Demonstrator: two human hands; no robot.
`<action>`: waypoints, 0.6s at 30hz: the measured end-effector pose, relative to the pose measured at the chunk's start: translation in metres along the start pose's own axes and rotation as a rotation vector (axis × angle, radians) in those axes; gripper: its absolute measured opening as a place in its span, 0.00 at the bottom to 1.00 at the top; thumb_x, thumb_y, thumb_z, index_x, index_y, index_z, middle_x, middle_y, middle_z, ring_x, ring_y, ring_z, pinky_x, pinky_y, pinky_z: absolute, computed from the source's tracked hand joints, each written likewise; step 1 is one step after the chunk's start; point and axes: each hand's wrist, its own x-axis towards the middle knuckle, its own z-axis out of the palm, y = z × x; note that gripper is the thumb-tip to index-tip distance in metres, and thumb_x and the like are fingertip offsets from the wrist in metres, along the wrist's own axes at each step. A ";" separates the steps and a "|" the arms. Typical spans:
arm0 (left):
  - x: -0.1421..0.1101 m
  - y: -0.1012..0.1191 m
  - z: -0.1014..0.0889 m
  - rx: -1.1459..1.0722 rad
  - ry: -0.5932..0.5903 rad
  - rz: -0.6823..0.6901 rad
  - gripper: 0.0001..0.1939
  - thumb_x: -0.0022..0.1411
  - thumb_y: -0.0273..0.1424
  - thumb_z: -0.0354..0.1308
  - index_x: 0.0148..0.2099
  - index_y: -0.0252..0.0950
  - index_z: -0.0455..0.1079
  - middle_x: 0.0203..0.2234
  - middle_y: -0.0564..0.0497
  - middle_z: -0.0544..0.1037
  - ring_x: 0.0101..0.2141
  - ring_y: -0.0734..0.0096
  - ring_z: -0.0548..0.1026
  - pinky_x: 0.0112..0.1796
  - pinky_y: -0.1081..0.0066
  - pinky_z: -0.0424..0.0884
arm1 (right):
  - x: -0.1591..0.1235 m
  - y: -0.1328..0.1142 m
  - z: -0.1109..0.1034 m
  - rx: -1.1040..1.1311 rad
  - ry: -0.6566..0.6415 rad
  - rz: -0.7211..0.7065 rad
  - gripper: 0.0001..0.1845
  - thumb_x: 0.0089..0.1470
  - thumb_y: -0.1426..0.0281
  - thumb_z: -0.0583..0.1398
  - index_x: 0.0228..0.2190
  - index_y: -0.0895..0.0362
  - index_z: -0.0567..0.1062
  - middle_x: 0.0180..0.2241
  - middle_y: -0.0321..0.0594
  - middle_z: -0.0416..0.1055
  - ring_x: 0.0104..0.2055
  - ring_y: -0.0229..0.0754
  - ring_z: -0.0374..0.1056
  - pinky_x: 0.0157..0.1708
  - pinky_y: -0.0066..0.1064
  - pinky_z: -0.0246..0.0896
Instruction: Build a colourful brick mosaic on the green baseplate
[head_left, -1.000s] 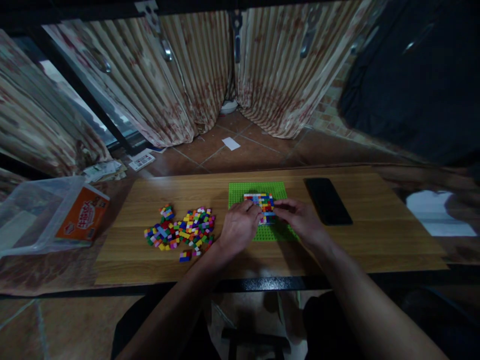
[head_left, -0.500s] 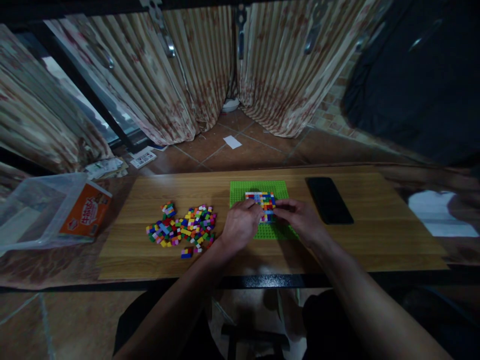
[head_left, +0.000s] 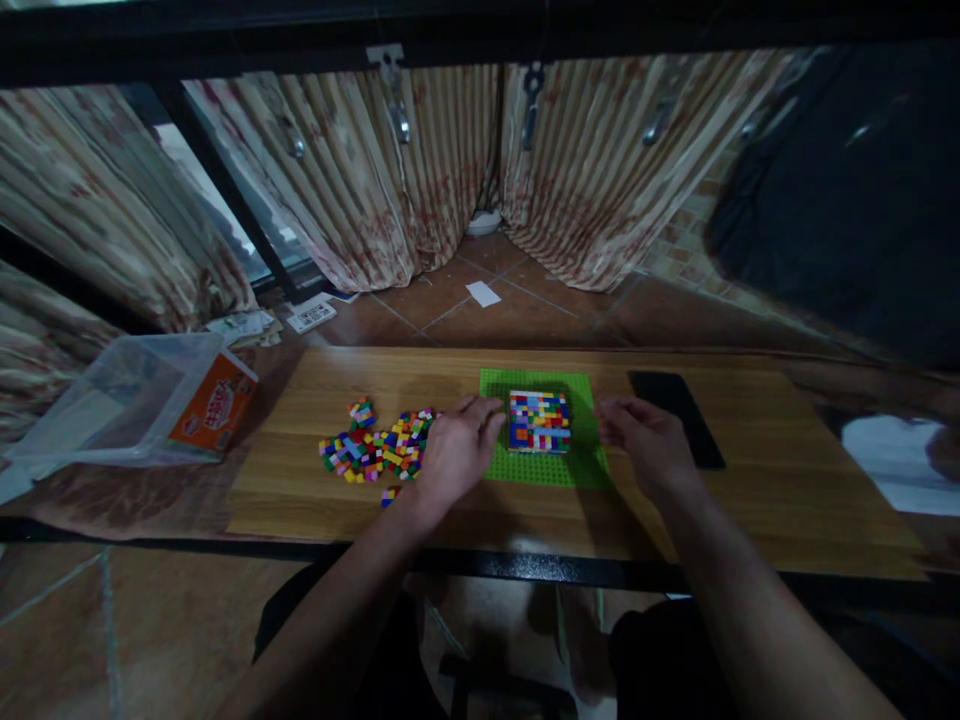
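We see a green baseplate (head_left: 546, 468) lying flat on the wooden table (head_left: 750, 500), and on its middle sits a square block (head_left: 539, 421) built of small bricks in many colours. Our left hand (head_left: 452, 452) rests at the plate's left edge, fingers loosely curled and slightly spread, tips pointing toward the block but not touching it — it holds nothing we can make out. Our right hand (head_left: 646, 441) lies at the plate's right edge, likewise loosely open, fingers turned toward the block and apart from it, empty as far as the view shows. The block stands free between the two hands.

Just left of the left hand lies a loose pile (head_left: 373, 449) of coloured bricks, with one stray brick (head_left: 388, 495) nearer the table's front edge. A black phone (head_left: 679, 415) lies flat just beyond the right hand. Off the table's left end sits a clear tub (head_left: 105, 400) with an orange box (head_left: 215, 403) leaning in it. Striped curtains (head_left: 420, 170) hang behind — tiled floor below them.
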 end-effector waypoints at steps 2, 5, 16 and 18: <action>0.003 -0.013 -0.015 -0.008 0.075 -0.053 0.10 0.67 0.30 0.53 0.44 0.35 0.74 0.36 0.48 0.80 0.33 0.70 0.77 0.38 0.71 0.72 | 0.001 -0.004 -0.001 0.002 0.042 -0.099 0.14 0.39 0.58 0.68 0.24 0.56 0.77 0.23 0.36 0.73 0.21 0.34 0.62 0.22 0.29 0.60; 0.009 -0.028 -0.029 -0.030 0.209 -0.120 0.09 0.65 0.29 0.54 0.41 0.34 0.75 0.34 0.48 0.80 0.32 0.70 0.77 0.36 0.72 0.71 | -0.008 -0.007 0.006 -0.029 0.020 -0.218 0.13 0.43 0.59 0.67 0.25 0.55 0.77 0.25 0.37 0.74 0.23 0.35 0.63 0.25 0.30 0.61; 0.015 -0.035 -0.037 -0.028 0.264 -0.181 0.10 0.64 0.28 0.53 0.40 0.34 0.76 0.34 0.47 0.81 0.34 0.70 0.77 0.38 0.72 0.71 | -0.076 0.022 0.047 -0.427 -0.681 -0.549 0.08 0.58 0.65 0.58 0.34 0.52 0.77 0.32 0.39 0.76 0.34 0.42 0.71 0.35 0.33 0.66; 0.015 -0.036 -0.037 -0.023 0.265 -0.175 0.10 0.64 0.28 0.53 0.40 0.34 0.77 0.34 0.47 0.81 0.34 0.70 0.77 0.38 0.72 0.71 | -0.085 0.027 0.052 -0.484 -0.758 -0.616 0.09 0.60 0.67 0.56 0.35 0.52 0.77 0.32 0.40 0.75 0.34 0.41 0.71 0.34 0.33 0.66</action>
